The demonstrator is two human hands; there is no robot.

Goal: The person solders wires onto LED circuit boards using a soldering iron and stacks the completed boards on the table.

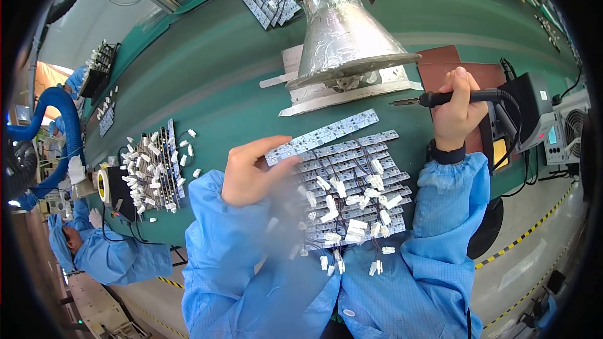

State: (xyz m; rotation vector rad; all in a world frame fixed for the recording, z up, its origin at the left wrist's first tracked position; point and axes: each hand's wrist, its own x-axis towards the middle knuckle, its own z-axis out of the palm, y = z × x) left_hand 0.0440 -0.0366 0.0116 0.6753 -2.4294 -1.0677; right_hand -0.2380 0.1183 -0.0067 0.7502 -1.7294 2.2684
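My left hand [254, 171] grips one end of a narrow circuit board strip [326, 136], thumb and fingers at its left end. The strip slants up to the right above a batch of similar circuit boards [352, 157], which carry dark wires and white plug connectors [358, 226]. In my right hand [460, 113] is a soldering iron [468, 96], its tip pointing left and apart from the strip. A wristband [447, 152] is on my right wrist. A blurred grey patch hides part of my left sleeve and the batch's left side.
A foil-covered fume hood [352, 37] hangs beyond the strip. The soldering station [534, 113] and a yellow sponge [500, 152] stand at right. More wired boards [151, 169] lie at left, near a co-worker in blue [119, 251]. Further boards [270, 7] lie at the back.
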